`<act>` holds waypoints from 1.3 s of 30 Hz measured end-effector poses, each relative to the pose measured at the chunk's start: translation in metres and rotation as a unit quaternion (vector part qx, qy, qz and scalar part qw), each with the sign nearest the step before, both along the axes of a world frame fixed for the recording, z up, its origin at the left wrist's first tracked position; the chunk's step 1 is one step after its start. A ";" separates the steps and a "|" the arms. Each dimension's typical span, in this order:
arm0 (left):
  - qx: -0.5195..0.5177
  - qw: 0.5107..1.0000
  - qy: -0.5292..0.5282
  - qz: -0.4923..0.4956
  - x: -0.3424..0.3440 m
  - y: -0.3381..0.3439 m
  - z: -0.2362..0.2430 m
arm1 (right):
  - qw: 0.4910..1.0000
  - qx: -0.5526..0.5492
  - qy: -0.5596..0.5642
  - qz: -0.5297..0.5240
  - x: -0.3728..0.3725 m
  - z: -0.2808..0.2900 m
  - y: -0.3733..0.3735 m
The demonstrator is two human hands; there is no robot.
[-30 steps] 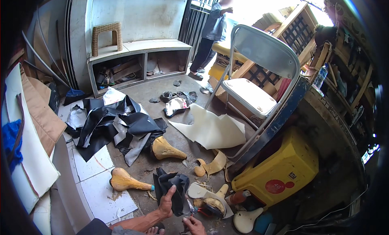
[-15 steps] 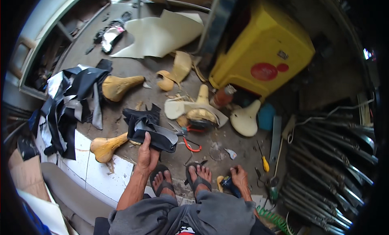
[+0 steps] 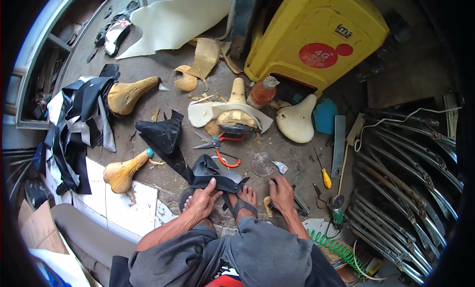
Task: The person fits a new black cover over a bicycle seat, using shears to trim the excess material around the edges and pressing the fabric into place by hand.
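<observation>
My left hand (image 3: pixel 204 200) pinches the near edge of a black fabric piece with a grey inner side (image 3: pixel 208 172), held just above my sandalled feet. From it a black strip runs far left to a crumpled black fabric cover (image 3: pixel 166 136) on the floor. My right hand (image 3: pixel 282 193) is low over the floor, right of my feet, fingers bent downward; whether anything is in them is hidden. Next to it lie a small tan-edged object (image 3: pixel 268 206) and dark slim tools (image 3: pixel 301 203). Red-handled scissors (image 3: pixel 217 142) and red-handled pliers (image 3: pixel 228 160) lie ahead of my hands.
Yellowish bare bicycle saddles (image 3: pixel 131 96) (image 3: pixel 123 173) lie left, near fabric scraps (image 3: pixel 79 123). Ahead are a cream saddle (image 3: pixel 297 119), a bottle (image 3: pixel 263 91) and a yellow plastic stand (image 3: pixel 316 39). Metal tubes (image 3: pixel 401 188), a yellow screwdriver (image 3: pixel 326 178) and a green coiled hose (image 3: pixel 341 252) are right.
My left hand has brought the black fabric rightward and nearer my feet, and the saddle at left shows its teal tip. My right hand has moved forward. The view has shifted.
</observation>
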State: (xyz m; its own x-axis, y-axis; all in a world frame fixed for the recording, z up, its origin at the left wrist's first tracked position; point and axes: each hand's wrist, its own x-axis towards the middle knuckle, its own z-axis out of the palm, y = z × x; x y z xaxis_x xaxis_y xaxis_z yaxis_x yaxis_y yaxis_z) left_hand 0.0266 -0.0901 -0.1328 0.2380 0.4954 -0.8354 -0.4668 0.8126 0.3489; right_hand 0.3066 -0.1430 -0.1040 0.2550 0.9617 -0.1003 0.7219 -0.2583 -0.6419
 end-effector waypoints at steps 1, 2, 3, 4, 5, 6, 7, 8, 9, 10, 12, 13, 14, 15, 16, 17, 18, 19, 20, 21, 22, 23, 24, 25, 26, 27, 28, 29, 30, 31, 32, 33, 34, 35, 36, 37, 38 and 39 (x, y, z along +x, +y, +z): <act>-0.001 1.000 0.002 0.004 0.001 -0.005 -0.006 | 0.999 0.027 0.004 0.044 -0.010 -0.001 0.023; -0.023 0.999 -0.014 -0.018 -0.002 -0.011 -0.014 | 0.995 0.054 0.015 0.088 -0.022 -0.006 0.046; -0.043 0.998 -0.032 -0.041 -0.005 -0.016 -0.017 | 0.987 0.052 0.002 0.149 -0.030 -0.016 0.066; -0.061 0.996 -0.037 -0.058 -0.001 -0.015 -0.010 | 0.977 0.051 -0.013 0.207 -0.037 -0.024 0.084; -0.067 0.995 -0.037 -0.070 -0.007 -0.021 -0.018 | 0.968 0.056 -0.050 0.240 -0.054 -0.024 0.104; -0.086 0.985 0.000 -0.148 -0.013 -0.022 -0.016 | 0.956 0.060 -0.088 0.272 -0.066 -0.024 0.119; -0.103 0.968 0.033 -0.227 -0.015 -0.020 -0.012 | 0.955 0.063 -0.083 0.277 -0.069 -0.029 0.131; -0.105 0.969 0.035 -0.222 -0.013 -0.016 0.000 | 0.945 0.005 -0.127 0.301 -0.071 -0.036 0.141; 0.014 0.919 0.130 -0.373 -0.012 -0.013 0.014 | 0.929 -0.052 -0.171 0.323 -0.072 -0.042 0.148; 0.129 0.826 0.222 -0.501 -0.012 -0.008 0.026 | 0.931 -0.055 -0.151 0.328 -0.073 -0.042 0.155; 0.335 0.756 0.321 -0.462 -0.012 -0.005 0.034 | 0.933 -0.070 -0.154 0.318 -0.071 -0.047 0.161; 0.521 0.637 0.401 -0.402 -0.010 -0.004 0.040 | 0.936 -0.088 -0.157 0.303 -0.068 -0.052 0.158; 0.573 0.607 0.398 -0.380 -0.004 0.008 0.049 | 0.946 -0.016 -0.130 0.298 -0.063 -0.059 0.158; 0.576 0.608 0.395 -0.378 0.002 0.015 0.047 | 0.945 -0.016 -0.134 0.297 -0.056 -0.064 0.153; 0.613 0.561 0.400 -0.386 0.004 0.020 0.043 | 0.954 -0.018 -0.103 0.283 -0.057 -0.064 0.146; 0.649 0.512 0.402 -0.394 0.005 0.021 0.039 | 0.961 -0.020 -0.072 0.267 -0.057 -0.060 0.139; 0.643 0.507 0.395 -0.415 0.008 0.021 0.026 | 0.968 -0.045 -0.055 0.240 -0.054 -0.055 0.132; 0.643 0.509 0.393 -0.415 0.012 0.021 0.020 | 0.968 -0.048 -0.056 0.240 -0.048 -0.047 0.124; 0.621 0.513 0.396 -0.442 0.014 0.021 0.019 | 0.976 -0.102 -0.025 0.193 -0.044 -0.037 0.116; 0.597 0.516 0.398 -0.468 0.016 0.021 0.017 | 0.977 -0.155 0.006 0.145 -0.039 -0.027 0.107; 0.572 0.530 0.384 -0.494 0.020 0.026 0.022 | 0.976 -0.179 0.019 0.125 -0.027 -0.018 0.096; 0.573 0.531 0.384 -0.491 0.020 0.030 0.021 | 0.976 -0.178 0.017 0.126 -0.017 -0.010 0.085; 0.572 0.533 0.367 -0.504 0.019 0.031 0.019 | 0.977 -0.186 0.051 0.093 -0.008 -0.003 0.070; 0.568 0.536 0.351 -0.517 0.017 0.032 0.016 | 0.975 -0.197 0.087 0.061 -0.001 0.004 0.055; 0.561 0.557 0.334 -0.513 0.015 0.032 0.013 | 0.969 -0.218 0.111 0.038 0.003 0.017 0.043; 0.559 0.560 0.334 -0.513 0.015 0.033 0.006 | 0.961 -0.241 0.135 0.013 0.007 0.028 0.031; 0.552 0.581 0.306 -0.513 0.014 0.036 0.000 | 0.960 -0.243 0.135 0.015 0.011 0.036 0.020; 0.545 0.601 0.278 -0.514 0.014 0.039 -0.002 | 0.964 -0.242 0.097 0.051 0.016 0.042 0.009; 0.543 0.602 0.280 -0.514 0.013 0.039 -0.002 | 0.965 -0.239 0.059 0.087 0.018 0.045 0.000; 0.540 0.594 0.287 -0.523 0.015 0.041 0.002 | 0.965 -0.240 0.056 0.086 0.021 0.048 -0.008; 0.536 0.586 0.294 -0.533 0.016 0.042 0.003 | 0.963 -0.234 0.025 0.129 0.023 0.051 -0.014; 0.536 0.586 0.293 -0.532 0.017 0.044 0.003 | 0.958 -0.228 -0.007 0.172 0.025 0.053 -0.021; 0.531 0.567 0.283 -0.563 0.017 0.045 0.003 | 0.961 -0.202 -0.015 0.189 0.027 0.052 -0.027; 0.525 0.546 0.272 -0.594 0.017 0.047 0.004 | 0.961 -0.203 -0.016 0.189 0.030 0.051 -0.031; 0.525 0.546 0.271 -0.594 0.018 0.049 0.004 | 0.956 -0.209 -0.020 0.206 0.033 0.051 -0.034; 0.525 0.550 0.252 -0.598 0.016 0.052 0.005 | 0.950 -0.215 -0.023 0.226 0.031 0.054 -0.031; 0.526 0.555 0.233 -0.601 0.014 0.055 0.006 | 0.949 -0.216 -0.023 0.228 0.030 0.057 -0.028; 0.524 0.556 0.235 -0.601 0.012 0.056 0.005 | 0.937 -0.238 -0.034 0.252 0.029 0.061 -0.025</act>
State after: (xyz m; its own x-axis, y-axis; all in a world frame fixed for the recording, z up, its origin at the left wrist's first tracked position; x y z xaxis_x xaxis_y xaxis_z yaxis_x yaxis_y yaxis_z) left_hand 0.0381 -0.0341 -0.1275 0.8012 0.4878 -0.3467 0.5353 -0.3252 0.7796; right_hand 0.3359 -0.1676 -0.0431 -0.1979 0.8118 -0.5494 0.8641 -0.1201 -0.4888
